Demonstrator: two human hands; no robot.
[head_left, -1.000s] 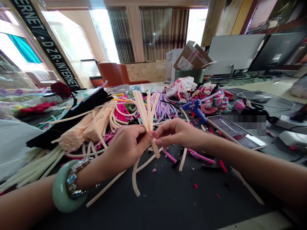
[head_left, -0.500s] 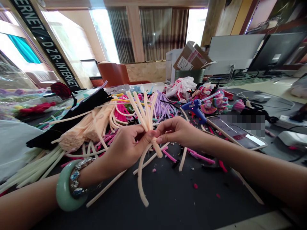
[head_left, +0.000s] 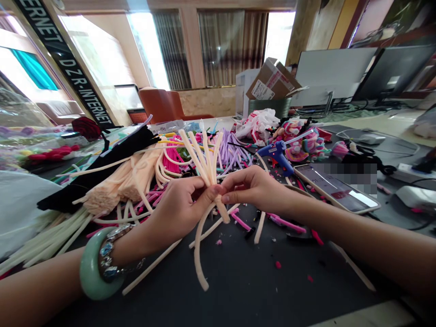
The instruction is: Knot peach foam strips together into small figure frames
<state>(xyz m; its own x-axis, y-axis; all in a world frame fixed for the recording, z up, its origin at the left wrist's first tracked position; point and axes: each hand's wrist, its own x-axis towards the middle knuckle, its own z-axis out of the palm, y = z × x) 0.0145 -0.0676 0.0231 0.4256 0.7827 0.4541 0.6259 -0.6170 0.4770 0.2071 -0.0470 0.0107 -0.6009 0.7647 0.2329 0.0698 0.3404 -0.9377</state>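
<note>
Several cream fuzzy stems point(head_left: 201, 156) fan upward from one bunch in the middle of the head view. My left hand point(head_left: 184, 204) pinches the bunch between thumb and fingers at its narrow middle. Right beside it, my right hand point(head_left: 250, 188) grips the same spot with thumb and forefinger, the fingertips nearly touching my left thumb. Below the fingers a short thick end points down, and one long stem point(head_left: 199, 259) curves toward the front. A green bangle and a beaded bracelet circle my left wrist.
Thick cream bundles point(head_left: 119, 186) and a black bundle point(head_left: 81, 168) lie at the left. Purple stems point(head_left: 231, 150) are behind my hands. To the right are a blue glue gun point(head_left: 279, 156), a phone point(head_left: 335, 188) and white adapters point(head_left: 417, 197). Pink scraps dot the dark table point(head_left: 252, 281).
The long stem hanging below my hands has shifted slightly to the left. Both hands keep almost the same place and grip.
</note>
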